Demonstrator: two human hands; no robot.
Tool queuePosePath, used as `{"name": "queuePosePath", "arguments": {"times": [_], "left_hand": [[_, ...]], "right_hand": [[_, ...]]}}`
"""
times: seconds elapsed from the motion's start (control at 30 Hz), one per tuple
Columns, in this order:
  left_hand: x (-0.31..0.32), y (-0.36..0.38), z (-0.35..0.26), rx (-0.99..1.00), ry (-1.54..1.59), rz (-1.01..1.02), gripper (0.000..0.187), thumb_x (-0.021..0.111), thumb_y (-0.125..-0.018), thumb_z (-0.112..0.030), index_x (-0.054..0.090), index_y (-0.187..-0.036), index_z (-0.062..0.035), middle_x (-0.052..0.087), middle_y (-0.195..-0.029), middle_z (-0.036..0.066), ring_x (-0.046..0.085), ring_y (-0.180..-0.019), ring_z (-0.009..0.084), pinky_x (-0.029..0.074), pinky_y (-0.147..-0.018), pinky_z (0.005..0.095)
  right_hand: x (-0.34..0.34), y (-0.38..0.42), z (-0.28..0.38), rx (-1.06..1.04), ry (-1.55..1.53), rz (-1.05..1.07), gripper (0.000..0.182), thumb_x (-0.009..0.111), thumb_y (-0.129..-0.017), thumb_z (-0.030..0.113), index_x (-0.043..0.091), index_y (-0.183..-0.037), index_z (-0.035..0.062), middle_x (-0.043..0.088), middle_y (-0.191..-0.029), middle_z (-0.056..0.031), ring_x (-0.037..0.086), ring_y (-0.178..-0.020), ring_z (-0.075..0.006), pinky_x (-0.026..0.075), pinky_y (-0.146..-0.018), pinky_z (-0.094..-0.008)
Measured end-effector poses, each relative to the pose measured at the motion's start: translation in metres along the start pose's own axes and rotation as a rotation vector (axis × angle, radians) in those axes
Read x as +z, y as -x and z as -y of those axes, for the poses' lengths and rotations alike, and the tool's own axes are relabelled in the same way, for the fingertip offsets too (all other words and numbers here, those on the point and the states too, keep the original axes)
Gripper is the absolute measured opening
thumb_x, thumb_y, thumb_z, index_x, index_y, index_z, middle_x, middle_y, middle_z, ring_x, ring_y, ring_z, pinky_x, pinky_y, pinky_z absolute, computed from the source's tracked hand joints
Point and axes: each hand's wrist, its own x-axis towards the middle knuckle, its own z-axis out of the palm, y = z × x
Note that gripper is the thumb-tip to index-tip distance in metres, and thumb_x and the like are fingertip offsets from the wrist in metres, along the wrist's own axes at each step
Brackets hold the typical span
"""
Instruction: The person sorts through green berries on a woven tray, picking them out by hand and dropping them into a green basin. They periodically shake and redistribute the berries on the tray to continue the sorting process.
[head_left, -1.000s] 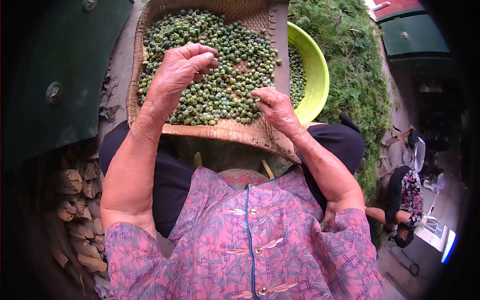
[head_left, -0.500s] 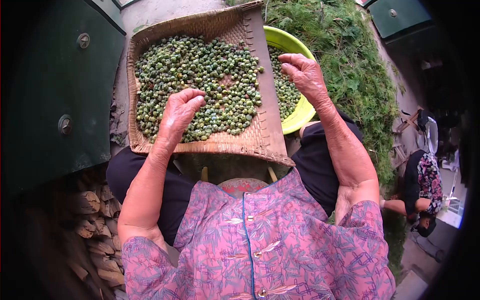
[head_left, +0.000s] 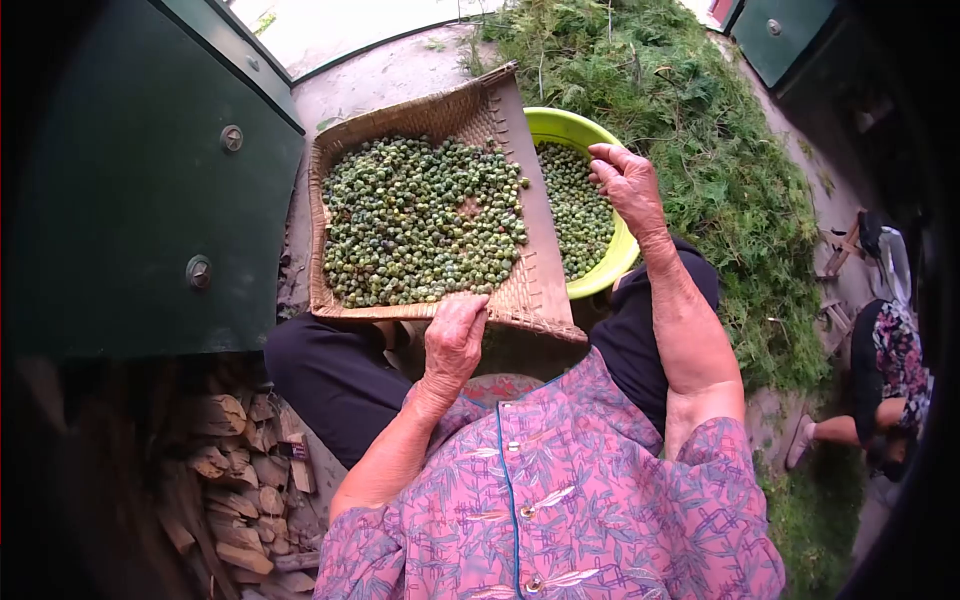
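A woven tray [head_left: 520, 315] rests across my lap, heaped with small green round fruits [head_left: 420, 220]. My left hand [head_left: 457, 338] is closed at the tray's near rim, its fingertips on the edge; whether it grips the rim or a fruit is unclear. Above the right side of a yellow-green basin [head_left: 628, 245] is my right hand [head_left: 628, 190], its fingers bent together and their tips partly hidden. More green fruits [head_left: 575, 200] lie inside the basin, which stands beside the tray's flat right edge.
Cut green branches [head_left: 700, 150] cover the ground at the right. Split firewood [head_left: 240, 480] is stacked at the lower left, below a dark green door panel [head_left: 130, 200]. Another person [head_left: 890, 370] bends over at the far right, near a wooden stool [head_left: 845, 245].
My left hand has moved from above the fruits to the tray's near rim. The view has shifted, so tray and basin appear lower and further right. My right hand stays over the basin.
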Motion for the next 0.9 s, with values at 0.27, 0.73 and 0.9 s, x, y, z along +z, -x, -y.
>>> {"name": "queuePosePath", "arguments": {"times": [0.27,0.73,0.9], "left_hand": [[-0.019,0.028,-0.011,-0.142,0.098,0.152,0.019,0.065,-0.081,-0.009,0.064,-0.099,-0.0033,0.066,-0.088,0.012,0.062,-0.077,0.0299,0.051,-0.068,0.0362],[-0.011,0.052,-0.001,-0.215,0.057,0.377,0.019,0.061,-0.084,-0.019,0.065,-0.098,-0.0073,0.066,-0.091,0.012,0.062,-0.085,0.0308,0.050,-0.075,0.0397],[-0.015,0.051,0.003,-0.263,0.023,0.501,0.019,0.062,-0.082,-0.017,0.066,-0.096,-0.0043,0.067,-0.091,0.014,0.062,-0.088,0.0317,0.049,-0.079,0.0398]], "right_hand": [[-0.004,0.024,-0.008,-0.081,0.149,0.109,0.023,0.064,-0.079,0.008,0.066,-0.101,0.0006,0.067,-0.092,-0.0125,0.065,-0.082,-0.0204,0.051,-0.076,-0.0303],[0.009,0.040,-0.023,-0.122,0.386,0.284,0.024,0.062,-0.077,0.014,0.068,-0.098,0.0042,0.067,-0.092,-0.0171,0.064,-0.088,-0.0312,0.049,-0.083,-0.0382],[0.006,0.046,-0.029,-0.061,0.435,0.404,0.026,0.060,-0.079,0.019,0.067,-0.101,0.0068,0.066,-0.094,-0.0164,0.063,-0.091,-0.0319,0.049,-0.083,-0.0390]]}}
